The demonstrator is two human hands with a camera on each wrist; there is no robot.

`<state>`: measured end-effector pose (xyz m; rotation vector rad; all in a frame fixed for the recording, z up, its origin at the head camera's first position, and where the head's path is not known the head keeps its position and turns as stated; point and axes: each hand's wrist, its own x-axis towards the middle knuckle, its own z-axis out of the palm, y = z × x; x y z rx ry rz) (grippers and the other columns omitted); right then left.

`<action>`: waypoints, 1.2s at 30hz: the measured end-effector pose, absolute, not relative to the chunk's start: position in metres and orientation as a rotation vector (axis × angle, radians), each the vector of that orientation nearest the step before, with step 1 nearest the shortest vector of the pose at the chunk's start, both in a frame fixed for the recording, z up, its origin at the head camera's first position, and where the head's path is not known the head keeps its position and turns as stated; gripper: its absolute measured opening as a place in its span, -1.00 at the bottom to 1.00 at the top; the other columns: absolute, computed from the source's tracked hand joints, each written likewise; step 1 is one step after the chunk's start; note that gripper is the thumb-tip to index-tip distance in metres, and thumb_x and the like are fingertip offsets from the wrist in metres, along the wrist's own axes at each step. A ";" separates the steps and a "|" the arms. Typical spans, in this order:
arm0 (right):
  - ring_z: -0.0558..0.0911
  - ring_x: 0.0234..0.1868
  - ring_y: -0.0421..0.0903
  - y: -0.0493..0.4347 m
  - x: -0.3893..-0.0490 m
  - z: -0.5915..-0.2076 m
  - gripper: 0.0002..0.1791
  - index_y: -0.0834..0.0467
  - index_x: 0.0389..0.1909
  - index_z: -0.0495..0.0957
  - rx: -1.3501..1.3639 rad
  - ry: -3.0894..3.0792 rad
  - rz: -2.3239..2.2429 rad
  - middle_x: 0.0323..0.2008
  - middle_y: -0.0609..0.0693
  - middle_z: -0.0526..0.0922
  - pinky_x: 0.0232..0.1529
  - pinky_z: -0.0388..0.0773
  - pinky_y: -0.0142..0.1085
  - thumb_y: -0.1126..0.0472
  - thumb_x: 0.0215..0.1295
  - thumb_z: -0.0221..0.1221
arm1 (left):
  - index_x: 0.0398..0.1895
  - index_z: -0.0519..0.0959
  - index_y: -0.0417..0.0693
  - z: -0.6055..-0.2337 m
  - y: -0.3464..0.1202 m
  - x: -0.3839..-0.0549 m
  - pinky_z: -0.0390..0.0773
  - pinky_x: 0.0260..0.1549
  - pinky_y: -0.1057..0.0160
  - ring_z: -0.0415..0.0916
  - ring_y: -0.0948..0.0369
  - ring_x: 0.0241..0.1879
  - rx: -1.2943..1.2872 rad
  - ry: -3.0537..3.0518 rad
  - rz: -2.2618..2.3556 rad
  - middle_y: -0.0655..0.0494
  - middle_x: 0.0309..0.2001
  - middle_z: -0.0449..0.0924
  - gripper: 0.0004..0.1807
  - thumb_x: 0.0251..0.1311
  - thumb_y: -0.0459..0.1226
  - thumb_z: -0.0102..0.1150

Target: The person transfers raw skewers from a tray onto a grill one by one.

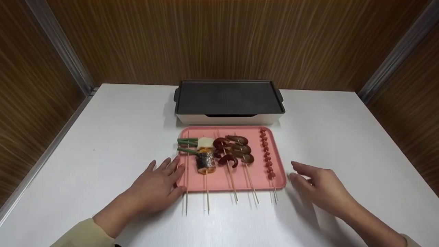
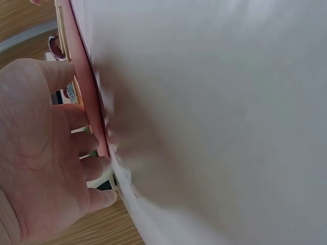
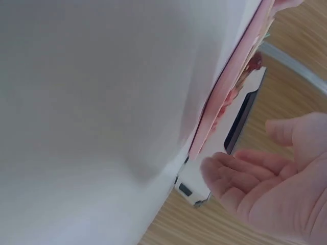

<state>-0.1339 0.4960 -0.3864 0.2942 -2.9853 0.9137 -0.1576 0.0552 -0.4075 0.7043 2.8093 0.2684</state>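
We log the skewers [image 1: 205, 163] lying on the pink tray [image 1: 262, 183], bare ends over its near edge, presumably for easy grasping; the griddle [image 1: 226, 97] sits just behind the tray. Our left hand [image 1: 154, 188] is spread against the tray's left edge, probably steadying it. Our right hand [image 1: 319, 187], thumb and fingers loosely bent, holds nothing just beyond its right edge.

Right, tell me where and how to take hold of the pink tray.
I'd grip the pink tray by its raised left and right rims, coming from outside: left hand nearer you than the green pieces at that rim, right hand opposite. Skewers overhang the near rim, and the griddle stands close behind the far one.
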 end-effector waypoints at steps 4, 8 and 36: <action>0.82 -0.11 -0.02 0.491 -0.125 -0.387 -0.52 0.31 0.31 0.62 0.154 -2.998 1.263 -0.03 0.13 0.81 -0.19 0.74 -0.25 0.07 0.58 0.23 | 0.62 0.29 -0.20 -0.407 0.055 -0.157 -0.03 0.52 -0.40 0.02 -0.20 0.63 0.696 2.804 0.274 -0.17 0.67 0.05 -0.24 0.61 0.13 -0.10; 0.81 -0.17 0.00 0.487 -0.121 -0.392 -0.50 0.36 0.33 0.57 0.058 -2.999 1.650 -0.15 0.09 0.82 -0.25 0.74 -0.22 0.08 0.60 0.21 | 0.62 0.29 -0.20 -0.407 0.055 -0.156 -0.02 0.51 -0.40 0.02 -0.21 0.63 0.707 2.805 0.293 -0.18 0.67 0.04 -0.24 0.61 0.13 -0.10; 0.83 -0.25 -0.06 0.470 -0.133 -0.407 -0.55 0.46 0.21 0.49 -0.158 -2.857 2.260 -0.20 0.17 0.82 -0.27 0.72 -0.30 0.25 0.48 0.29 | 0.63 0.28 -0.16 -0.409 0.055 -0.158 -0.03 0.51 -0.41 0.02 -0.19 0.64 0.698 2.796 0.256 -0.17 0.67 0.05 -0.23 0.60 0.16 -0.11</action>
